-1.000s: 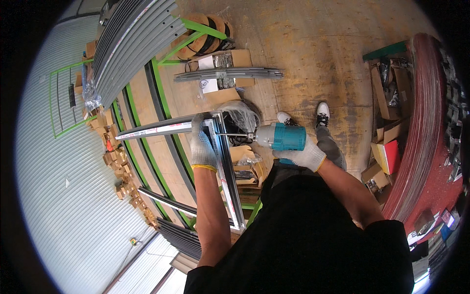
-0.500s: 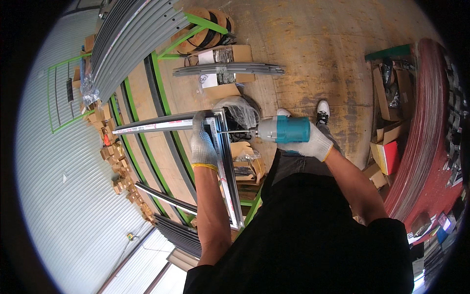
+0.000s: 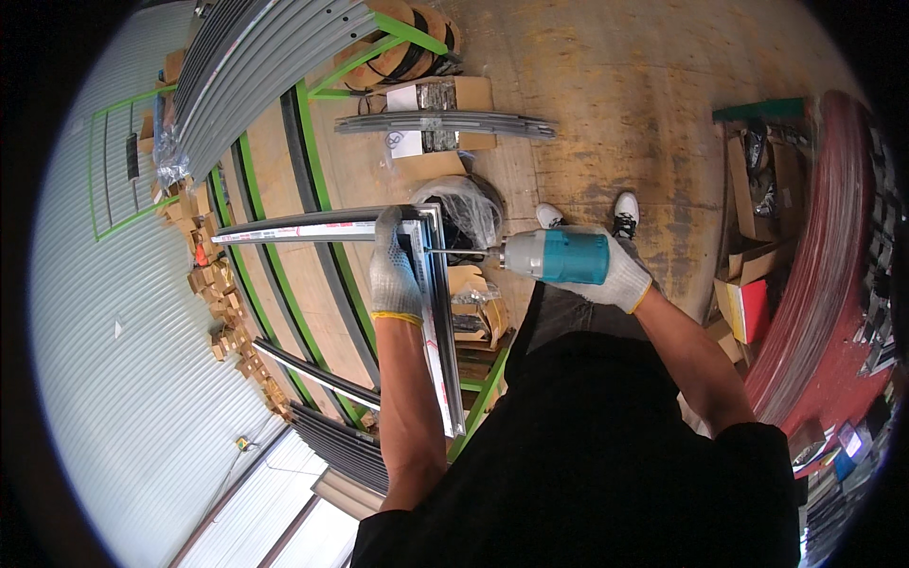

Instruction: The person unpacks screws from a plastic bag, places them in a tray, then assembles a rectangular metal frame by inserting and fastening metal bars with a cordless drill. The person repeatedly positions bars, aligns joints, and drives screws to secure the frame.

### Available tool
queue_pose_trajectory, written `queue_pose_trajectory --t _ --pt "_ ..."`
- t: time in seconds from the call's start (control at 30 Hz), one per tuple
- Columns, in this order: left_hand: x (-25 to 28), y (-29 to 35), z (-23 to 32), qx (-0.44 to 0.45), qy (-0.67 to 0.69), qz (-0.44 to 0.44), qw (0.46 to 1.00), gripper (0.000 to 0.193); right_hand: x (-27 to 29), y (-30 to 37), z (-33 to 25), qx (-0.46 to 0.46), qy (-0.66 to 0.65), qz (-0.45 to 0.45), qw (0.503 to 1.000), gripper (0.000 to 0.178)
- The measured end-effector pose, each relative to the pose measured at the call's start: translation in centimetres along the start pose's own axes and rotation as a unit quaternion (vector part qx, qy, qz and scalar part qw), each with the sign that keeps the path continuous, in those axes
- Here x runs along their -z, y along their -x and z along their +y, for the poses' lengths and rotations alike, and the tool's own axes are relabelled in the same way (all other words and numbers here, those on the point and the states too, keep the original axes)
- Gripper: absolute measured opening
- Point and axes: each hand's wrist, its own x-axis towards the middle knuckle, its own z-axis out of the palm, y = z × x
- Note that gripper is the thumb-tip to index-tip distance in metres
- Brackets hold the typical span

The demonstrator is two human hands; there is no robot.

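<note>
In front of me, two dark metal profiles with white printed film meet at the corner of a frame (image 3: pixel 437 312). My left hand (image 3: pixel 394 275), in a white knit glove with a yellow cuff, is closed around the frame just at that corner. A teal and grey power drill (image 3: pixel 576 257) is gripped in my right hand (image 3: pixel 627 279), gloved the same way. Its long thin bit (image 3: pixel 466 251) points left across the side profile, with the tip at the inner side of the corner near my left fingers. The drill's handle and trigger are hidden beneath my hand.
A green rack (image 3: pixel 346 284) with dark padded bars lies under the frame. Grey profiles (image 3: pixel 275 76) are stacked at upper left; more (image 3: pixel 454 123) lie across an open carton. A plastic-wrapped coil (image 3: pixel 464 213) and a box (image 3: pixel 478 317) sit beyond the corner. Cartons (image 3: pixel 757 189) stand at right.
The drill has drawn slightly to the right, and a little more of its bit shows. My left hand keeps its hold on the corner. The whole view has shifted slightly.
</note>
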Motion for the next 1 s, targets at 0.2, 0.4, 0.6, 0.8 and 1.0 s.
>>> queue_pose_trajectory --t 0.2,0.4,0.6,0.8,1.0 --pt "0.2 -0.5 0.2 -0.004 0.032 -0.004 0.999 0.027 -0.2 -0.1 -0.4 0.043 0.001 0.004 0.999 0.052" --pt "0.2 -0.2 0.4 0.003 0.030 -0.004 1.000 0.026 -0.1 -0.6 -0.3 0.039 0.050 -0.020 0.998 0.048" --pt "0.2 -0.4 0.4 0.019 0.043 0.004 0.999 0.026 -0.5 -0.4 -0.6 0.034 0.017 -0.004 0.999 0.048" --pt "0.7 -0.9 0.2 0.052 0.068 0.016 0.996 0.037 -0.4 -0.9 -1.7 -0.137 -0.312 -0.020 0.940 0.035" --pt "0.7 0.0 0.1 0.020 0.062 -0.023 0.998 0.032 0.1 -0.3 -1.9 -0.139 -0.380 -0.004 0.915 0.037"
